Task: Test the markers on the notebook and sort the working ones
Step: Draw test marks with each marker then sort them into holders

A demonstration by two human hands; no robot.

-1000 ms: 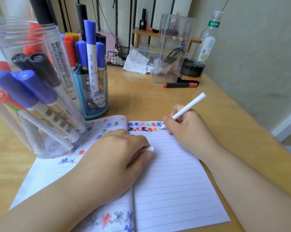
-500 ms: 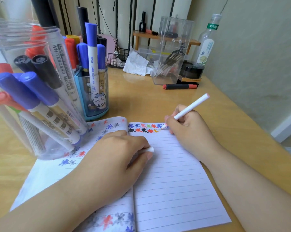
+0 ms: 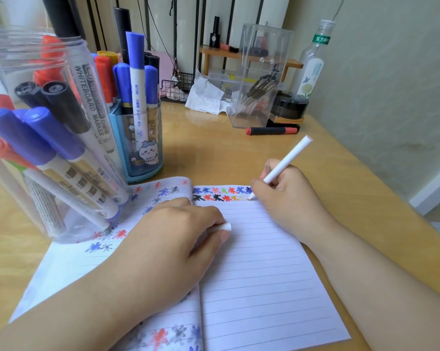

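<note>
While right hand (image 3: 292,198) pinches a white marker (image 3: 282,165), tip touching notebook (image 3: 264,274) pg just left of the fingers, at end of 2nd row of scribbles (image 3: 221,194). Left hand (image 3: 173,247) curls round white cap (image 3: 222,228), resting on the pg, near the marker tip. Marker jar (image 3: 61,148) & blue cup (image 3: 143,148) stand left of both grips.

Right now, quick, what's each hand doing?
Left hand: curled around a small white cap, resting on the notebook.
Right hand: gripping the white marker, tip on the page.
</note>
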